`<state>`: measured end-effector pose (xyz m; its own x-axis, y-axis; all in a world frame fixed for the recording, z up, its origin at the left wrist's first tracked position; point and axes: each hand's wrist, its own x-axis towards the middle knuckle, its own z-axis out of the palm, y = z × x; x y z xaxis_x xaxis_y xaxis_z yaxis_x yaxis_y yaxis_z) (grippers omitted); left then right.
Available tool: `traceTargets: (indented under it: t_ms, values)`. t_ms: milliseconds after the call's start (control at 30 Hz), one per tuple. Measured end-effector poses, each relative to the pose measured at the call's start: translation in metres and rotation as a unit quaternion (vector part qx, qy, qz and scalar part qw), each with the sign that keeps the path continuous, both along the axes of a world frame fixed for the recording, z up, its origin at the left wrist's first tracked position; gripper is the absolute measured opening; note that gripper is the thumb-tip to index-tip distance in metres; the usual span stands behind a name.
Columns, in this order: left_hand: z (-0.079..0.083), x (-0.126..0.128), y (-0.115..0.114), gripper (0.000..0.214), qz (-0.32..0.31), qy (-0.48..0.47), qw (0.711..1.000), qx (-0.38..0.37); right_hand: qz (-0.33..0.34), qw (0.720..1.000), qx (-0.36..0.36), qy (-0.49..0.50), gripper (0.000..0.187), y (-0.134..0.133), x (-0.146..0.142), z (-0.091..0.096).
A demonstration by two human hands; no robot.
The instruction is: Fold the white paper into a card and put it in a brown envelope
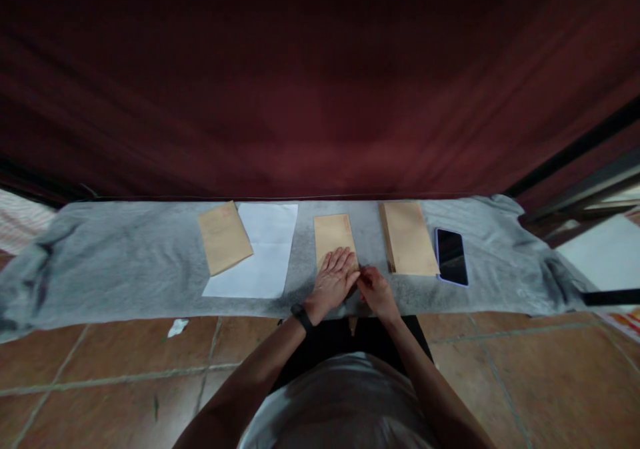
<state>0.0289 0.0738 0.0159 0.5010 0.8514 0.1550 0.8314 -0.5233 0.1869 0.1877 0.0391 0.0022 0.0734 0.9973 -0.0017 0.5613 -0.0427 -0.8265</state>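
A brown paper envelope [333, 232] lies on the grey cloth in front of me, with small reddish print near its far right corner. My left hand [334, 279] rests flat across its near part, fingers stretched out, and hides that end. At the envelope's near right edge is my right hand [376, 290], its fingers curled together beside my left fingertips. Whatever may be between the right fingers is too small or hidden to make out. To the right sits a thick stack of similar brown envelopes [410, 239].
Left of me, another brown envelope [225, 239] partly covers white paper [267, 252]. A phone [451, 257] in a purple case lies right of the stack. The grey cloth [125, 262] covers a narrow table against a dark red curtain [320, 102]. A white scrap [178, 327] lies on the tiled floor.
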Motion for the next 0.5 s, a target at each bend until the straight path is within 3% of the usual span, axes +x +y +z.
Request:
traceTargets:
  t_ms: [100,167,333,500]
  values:
    - [-0.006,-0.001,0.005,0.052,-0.011,0.002,1.000,0.006,0.002,0.984,0.076,-0.160,0.025,-0.006,-0.002,0.002]
    - [-0.009,-0.004,0.004,0.052,-0.011,0.001,1.000,0.011,0.041,0.964,0.128,-0.227,0.030,-0.012,-0.003,0.003]
    - [-0.014,-0.009,-0.001,0.054,-0.013,-0.009,1.000,0.021,0.147,0.927,0.189,-0.288,0.049,-0.029,-0.003,-0.001]
    - [-0.016,-0.010,0.001,0.055,-0.013,-0.008,0.999,0.029,0.148,0.916,0.184,-0.323,0.056,-0.034,-0.006,-0.007]
